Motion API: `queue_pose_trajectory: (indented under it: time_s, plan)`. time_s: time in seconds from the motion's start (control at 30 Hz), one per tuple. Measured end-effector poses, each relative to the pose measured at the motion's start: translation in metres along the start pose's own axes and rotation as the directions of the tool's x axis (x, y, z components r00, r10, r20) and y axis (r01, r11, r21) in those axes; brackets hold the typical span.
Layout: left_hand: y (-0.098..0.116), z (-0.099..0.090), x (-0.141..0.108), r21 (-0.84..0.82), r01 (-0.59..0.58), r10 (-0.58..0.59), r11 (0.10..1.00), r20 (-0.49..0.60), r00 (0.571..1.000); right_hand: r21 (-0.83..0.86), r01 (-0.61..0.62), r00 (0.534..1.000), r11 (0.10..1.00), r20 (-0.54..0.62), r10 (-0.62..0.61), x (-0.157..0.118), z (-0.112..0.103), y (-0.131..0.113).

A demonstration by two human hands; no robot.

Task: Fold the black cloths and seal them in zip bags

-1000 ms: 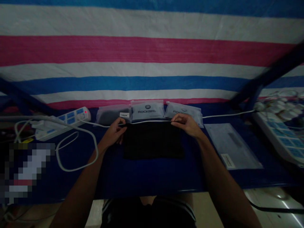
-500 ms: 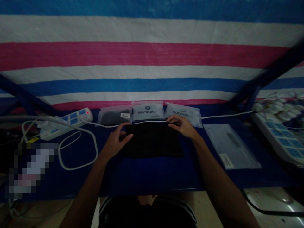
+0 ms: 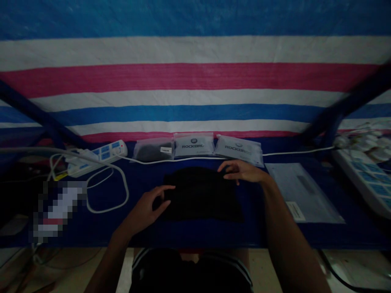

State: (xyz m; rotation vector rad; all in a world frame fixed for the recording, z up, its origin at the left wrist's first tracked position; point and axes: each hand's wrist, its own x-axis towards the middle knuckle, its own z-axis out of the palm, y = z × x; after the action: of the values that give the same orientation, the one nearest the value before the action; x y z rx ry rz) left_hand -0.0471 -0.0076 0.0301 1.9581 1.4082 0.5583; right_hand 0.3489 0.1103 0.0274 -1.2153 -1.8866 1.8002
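Note:
A piece of black fabric point(image 3: 201, 197) lies flat on the dark blue table, its far edge curved and its near edge fairly straight. At its left edge is my left hand point(image 3: 151, 205), the index finger stretched over the cloth and the thumb apart from it. My right hand point(image 3: 242, 171) hovers at the far right corner of the fabric with its fingers spread, and I see nothing held in it. Whether the fingertips touch the cloth is hard to make out in the dim light.
Behind the fabric, a white cable runs past a frosted bag with dark contents point(image 3: 154, 150) and two printed zip bags point(image 3: 194, 145). A flat frosted zip bag point(image 3: 301, 189) lies right. Power strips point(image 3: 102, 156) sit at both sides; a cable loops point(image 3: 126, 187) on the left.
The black fabric has come nearer to me, away from the white cable, and its far edge now bulges. Both hands have moved nearer too, and my right hand's fingers have spread.

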Motion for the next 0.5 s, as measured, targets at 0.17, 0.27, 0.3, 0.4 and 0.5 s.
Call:
queue_pose_trajectory:
  time_s: [0.17, 0.27, 0.3, 0.4, 0.5]
  plan:
    - [0.012, -0.004, 0.04, 0.089, 0.034, -0.01, 0.995, -0.262, 0.965, 0.006, 0.052, 0.993, 0.999, -0.104, -0.051, 0.002, 0.003, -0.004]
    - [0.011, 0.001, 0.067, 0.21, -0.055, 0.087, 0.976, -0.145, 0.986, 0.021, 0.073, 0.991, 0.997, -0.112, -0.07, 0.002, 0.004, -0.007]
    - [0.009, 0.003, 0.074, 0.233, -0.075, 0.1, 0.97, -0.101, 0.99, 0.03, 0.076, 0.992, 0.997, -0.103, -0.073, 0.002, 0.005, -0.007]
    - [-0.002, 0.01, 0.088, 0.198, -0.124, 0.142, 0.972, -0.078, 0.987, 0.041, 0.083, 0.994, 0.996, -0.073, -0.08, 0.001, 0.004, -0.008]
    - [-0.01, 0.016, 0.092, 0.041, -0.179, 0.183, 0.983, -0.162, 0.97, 0.009, 0.067, 0.994, 0.998, -0.086, -0.066, 0.001, 0.002, -0.006]
